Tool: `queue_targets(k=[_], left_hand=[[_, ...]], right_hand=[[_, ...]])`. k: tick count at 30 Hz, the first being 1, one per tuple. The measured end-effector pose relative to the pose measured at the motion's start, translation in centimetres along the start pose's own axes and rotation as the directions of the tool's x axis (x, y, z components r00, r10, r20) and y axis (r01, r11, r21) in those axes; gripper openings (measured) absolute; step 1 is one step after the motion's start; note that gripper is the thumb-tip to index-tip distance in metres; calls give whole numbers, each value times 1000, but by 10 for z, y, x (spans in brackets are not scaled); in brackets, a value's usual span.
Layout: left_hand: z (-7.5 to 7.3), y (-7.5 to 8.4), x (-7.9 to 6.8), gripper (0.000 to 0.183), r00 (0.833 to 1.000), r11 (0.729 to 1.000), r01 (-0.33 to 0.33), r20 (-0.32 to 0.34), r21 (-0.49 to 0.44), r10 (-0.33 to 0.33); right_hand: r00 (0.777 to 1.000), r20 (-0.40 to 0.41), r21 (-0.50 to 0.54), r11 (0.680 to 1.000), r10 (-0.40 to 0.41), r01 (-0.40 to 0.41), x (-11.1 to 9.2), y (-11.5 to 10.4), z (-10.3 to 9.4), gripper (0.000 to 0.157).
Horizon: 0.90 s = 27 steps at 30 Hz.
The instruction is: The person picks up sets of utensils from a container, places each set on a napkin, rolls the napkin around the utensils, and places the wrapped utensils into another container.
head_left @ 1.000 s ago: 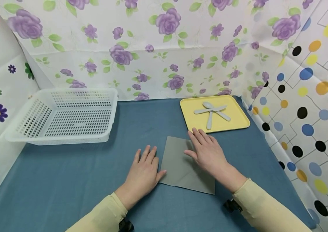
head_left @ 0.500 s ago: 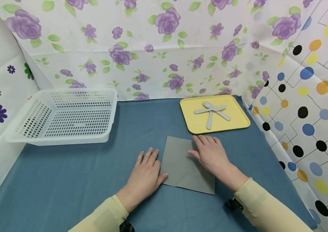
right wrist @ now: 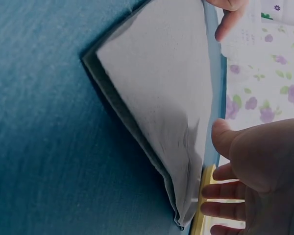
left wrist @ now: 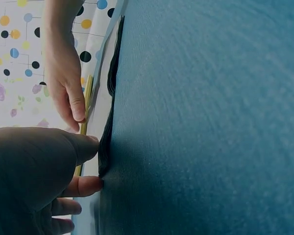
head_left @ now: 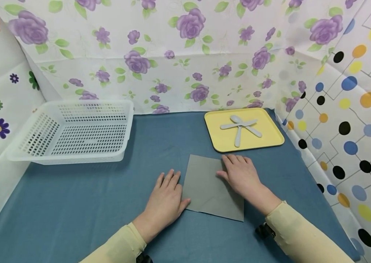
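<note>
A square, folded grey napkin [head_left: 209, 190] lies flat on the blue tablecloth between the hands. In the right wrist view, its stacked layers show along the napkin's [right wrist: 157, 73] edge. My left hand [head_left: 163, 204] rests at the napkin's left side, fingers extended, thumb at the near left corner. The left wrist view has the thumb and index finger of my left hand [left wrist: 34, 166] beside the layered edge. At the far right edge, my right hand [head_left: 242, 177] lies over the napkin with fingers extended. Neither hand grips it.
Behind the right hand is a yellow tray [head_left: 270, 138] holding a grey spoon [head_left: 236, 119] crossed with two other utensils. A white perforated basket [head_left: 70, 160] stands at the back left. Patterned cloths [head_left: 172, 80] border the back and sides.
My right hand has drawn back slightly from the tray's front edge and moved right, toward the napkin's right edge. My left hand has shifted slightly right. The napkin has barely moved.
</note>
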<state>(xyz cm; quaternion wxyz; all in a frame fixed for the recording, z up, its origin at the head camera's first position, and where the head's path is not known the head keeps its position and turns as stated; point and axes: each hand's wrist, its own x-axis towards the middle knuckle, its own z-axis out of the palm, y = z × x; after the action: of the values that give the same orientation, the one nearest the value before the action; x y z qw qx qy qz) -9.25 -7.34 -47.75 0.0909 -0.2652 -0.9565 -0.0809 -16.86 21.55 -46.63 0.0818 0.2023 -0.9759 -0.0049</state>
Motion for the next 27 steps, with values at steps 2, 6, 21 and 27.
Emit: queue_targets(k=[2, 6, 21, 27], left_hand=[[1, 1, 0, 43, 1000, 1000, -1, 3, 5, 1], [4, 2, -1, 43, 1000, 1000, -3, 4, 25, 3], [-1, 9, -3, 37, 1000, 998, -4, -19, 65, 5], [-2, 9, -5, 36, 1000, 997, 11, -22, 78, -9]], right_hand=[[1000, 0, -5, 1000, -3, 3, 0, 1, 0, 66], [1000, -7, -23, 1000, -12, 12, -1, 3, 1, 66], [1000, -6, -93, 996, -13, 12, -2, 5, -1, 63], [1000, -27, -91, 996, -8, 6, -3, 6, -1, 56]])
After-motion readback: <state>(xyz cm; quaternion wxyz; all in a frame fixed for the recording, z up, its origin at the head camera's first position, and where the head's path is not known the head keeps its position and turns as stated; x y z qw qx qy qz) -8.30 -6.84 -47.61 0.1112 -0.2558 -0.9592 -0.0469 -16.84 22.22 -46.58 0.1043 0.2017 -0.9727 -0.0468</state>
